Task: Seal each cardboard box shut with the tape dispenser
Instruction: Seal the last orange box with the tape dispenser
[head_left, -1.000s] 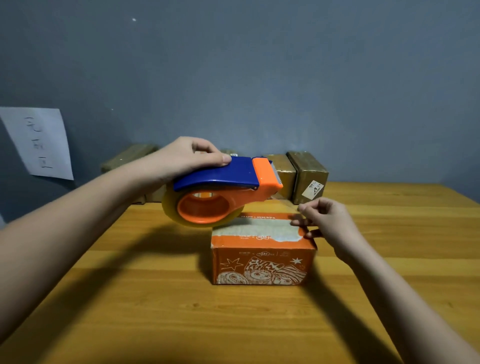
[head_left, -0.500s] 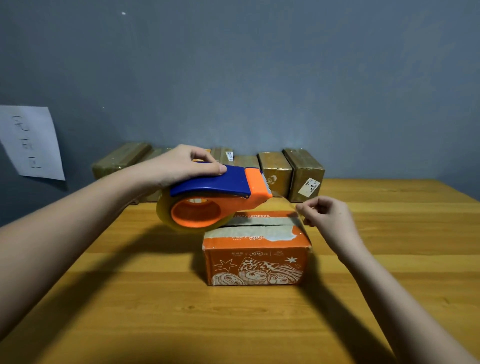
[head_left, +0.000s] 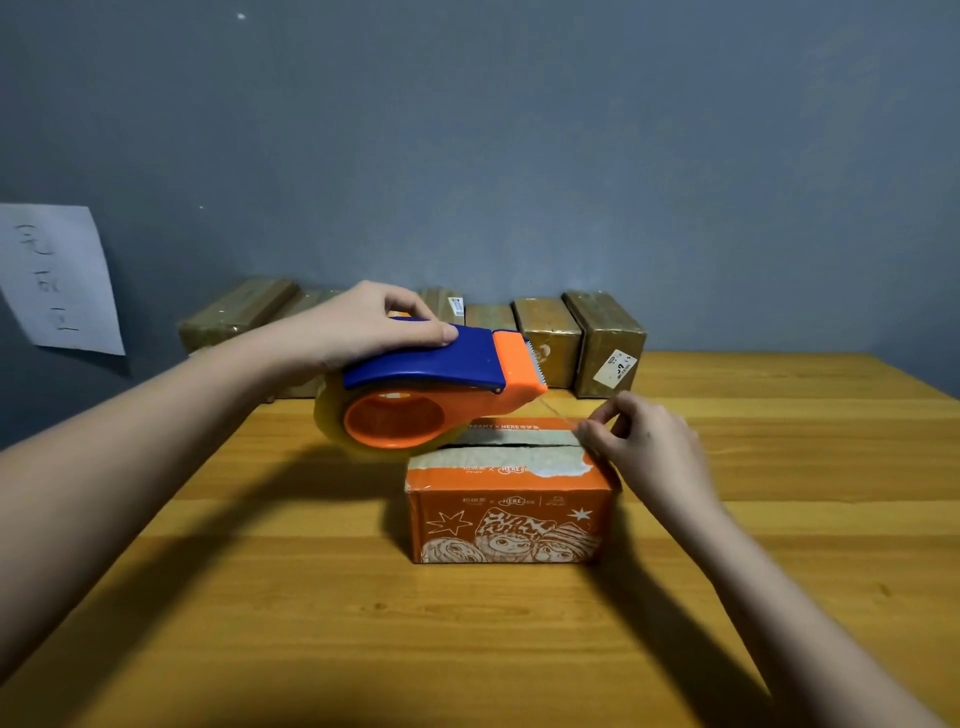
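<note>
On the wooden tabletop, the orange box stands mid-surface, with bare wood on its near, left and right sides. A row of taped boxes lines the far edge under a grey wall. Left hand grips the tape dispenser above the box's left end; right hand fingers pinch the tape end at its right edge.

- Orange box, top flap just beside the right hand's fingertips: "HERE" legible; preceding word partly hidden.
- Same box, front face: "HERE" in an oval.
- Wall sheet, well left of the fingers: handwritten characters, not legible.
- Brown box label: print too small.
</note>
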